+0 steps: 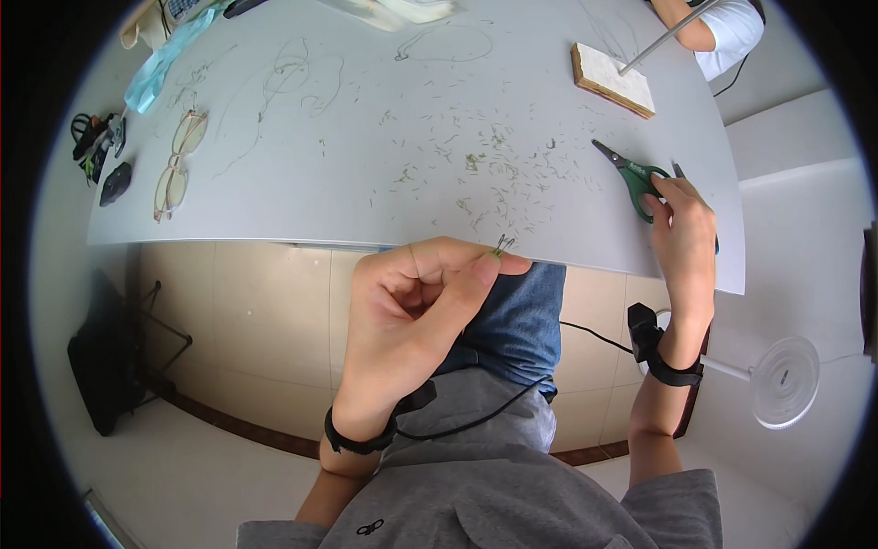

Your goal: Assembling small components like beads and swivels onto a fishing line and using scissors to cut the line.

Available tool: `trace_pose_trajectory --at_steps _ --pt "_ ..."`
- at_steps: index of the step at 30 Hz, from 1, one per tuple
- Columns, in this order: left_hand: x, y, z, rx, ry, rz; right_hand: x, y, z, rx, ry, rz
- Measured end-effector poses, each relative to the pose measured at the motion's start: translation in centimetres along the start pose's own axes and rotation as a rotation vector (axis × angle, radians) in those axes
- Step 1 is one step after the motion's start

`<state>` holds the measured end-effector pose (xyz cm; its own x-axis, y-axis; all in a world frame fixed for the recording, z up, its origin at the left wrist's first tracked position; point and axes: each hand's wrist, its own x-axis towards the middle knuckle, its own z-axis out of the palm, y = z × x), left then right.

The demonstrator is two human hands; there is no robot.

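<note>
Green-handled scissors [632,174]: flat on the grey-white table [347,183] near its right end, blades angled up and leftward; the fingertips of the right hand [681,220] were at their handle loops.
Right hand: fingers bent over those loops, though from where I stood I couldn't tell whether they had closed on them or merely touched.
Dark tip [678,170]: poked out just beyond that hand, the rest mostly hidden.
Left hand [416,293]: thumb and forefinger pinched a small green piece [497,252], the other fingers curled in.
Small green piece: sat right at the fingertips, thin dark loops rising past the pinch, by the table's near edge and well apart from the scissors.
Clippings [472,163]: strewn beyond the pinch.
Glasses [172,174]: lay far to the left.
</note>
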<state>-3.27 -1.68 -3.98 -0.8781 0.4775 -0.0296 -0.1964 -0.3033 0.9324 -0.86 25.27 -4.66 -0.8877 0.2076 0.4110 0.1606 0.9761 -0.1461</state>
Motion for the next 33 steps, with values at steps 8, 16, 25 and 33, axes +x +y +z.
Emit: trace_pose_trajectory --at_steps 8,16,25,33 --pt "-0.7 0.1 1.6 0.158 0.147 0.009 -0.8 -4.8 -1.5 0.347 0.110 0.057" --pt "-1.3 -0.7 2.4 0.556 0.172 0.278 -3.1 -10.1 -1.3 1.002 -0.009 -0.098" --pt "-1.6 -1.1 1.8 0.303 0.034 0.199 -3.0 -8.2 -1.5 1.456 -0.255 -0.107" --pt "-1.6 -1.1 1.7 0.216 -0.025 0.208 -2.7 -8.1 -1.5 1.525 -0.348 -0.153"
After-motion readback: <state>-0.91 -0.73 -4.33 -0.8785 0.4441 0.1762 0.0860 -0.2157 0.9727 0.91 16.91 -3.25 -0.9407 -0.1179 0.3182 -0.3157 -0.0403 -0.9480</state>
